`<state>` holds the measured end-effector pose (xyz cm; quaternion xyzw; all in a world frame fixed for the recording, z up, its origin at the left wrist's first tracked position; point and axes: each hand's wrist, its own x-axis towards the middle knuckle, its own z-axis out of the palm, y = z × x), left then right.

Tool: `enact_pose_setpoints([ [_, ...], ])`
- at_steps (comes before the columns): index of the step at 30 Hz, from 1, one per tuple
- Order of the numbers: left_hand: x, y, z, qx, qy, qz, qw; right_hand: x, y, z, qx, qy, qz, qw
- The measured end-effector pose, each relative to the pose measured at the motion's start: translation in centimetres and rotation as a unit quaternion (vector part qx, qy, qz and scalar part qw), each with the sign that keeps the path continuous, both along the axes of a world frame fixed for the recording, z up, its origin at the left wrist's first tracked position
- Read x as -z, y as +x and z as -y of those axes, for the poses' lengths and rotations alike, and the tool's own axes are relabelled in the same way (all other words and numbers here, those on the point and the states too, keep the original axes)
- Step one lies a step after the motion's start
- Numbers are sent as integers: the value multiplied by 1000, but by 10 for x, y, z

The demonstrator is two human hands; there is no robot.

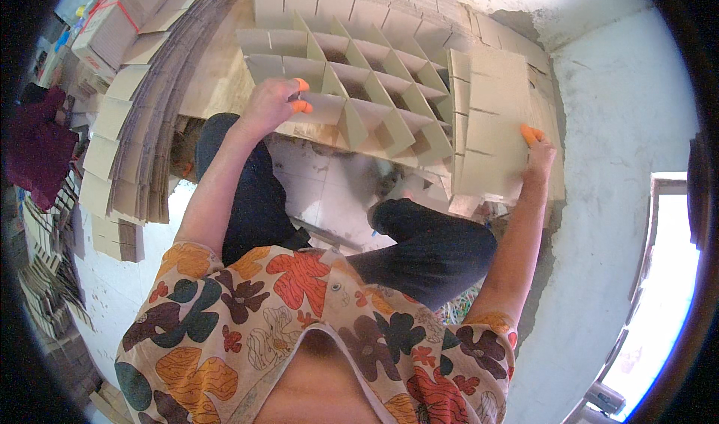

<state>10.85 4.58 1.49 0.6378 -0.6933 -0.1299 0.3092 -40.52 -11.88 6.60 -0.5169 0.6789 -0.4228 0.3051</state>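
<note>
A cardboard divider grid (371, 83) of interlocked strips stands upright on the bench in front of me. My left hand (271, 111) is at its near left corner, wearing orange finger covers on thumb and finger. A gap shows between those two tips, and I see nothing held there. To the right of the grid lies a pile of flat slotted cardboard sheets (490, 117). At the pile's right edge my right hand (538, 154), also with orange finger covers, is closed on the edge of the top cardboard sheet; part of its grip is hidden.
Stacked cardboard strips (318, 4) line the bench's far side. Long fanned piles of cardboard (142, 124) stand at left, near a carton with red strapping (123, 23). Dark red cloth (41, 147) hangs farther left. A pale wall (629, 117) bounds the right side.
</note>
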Motion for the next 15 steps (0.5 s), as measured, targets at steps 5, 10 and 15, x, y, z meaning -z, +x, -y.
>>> enact_pose_setpoints([
  [5, -15, 10, -12, -29, -54, 54, 997, -66, 41, -15, 8, -82, 32, 996],
  [10, -18, 30, -24, -28, -106, 89, 990, -110, 156, -56, -192, -143, 18, 971],
  [15, -6, 34, -25, -56, -41, -17, 997, -84, 257, -63, -295, -251, -134, 912],
])
